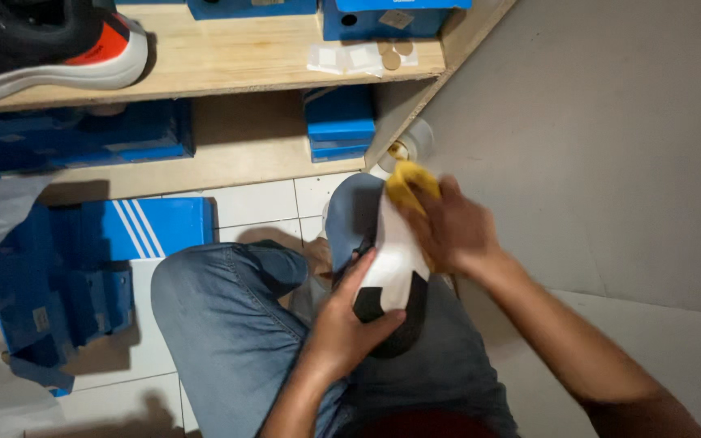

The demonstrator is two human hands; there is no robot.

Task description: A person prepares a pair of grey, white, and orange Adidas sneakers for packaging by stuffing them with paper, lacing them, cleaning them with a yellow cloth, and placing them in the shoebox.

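On the lap, over jeans, the left hand is closed around a black-and-white shoe, gripping its near end. The right hand presses a bunched yellow cloth against the shoe's far end, fingers curled over it. Blue boxes lie on the tiled floor by the wooden shelf.

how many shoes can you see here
2: a black, white and orange shoe on the top shelf, and a black and white shoe in the person's hands. Boxes may hide more.
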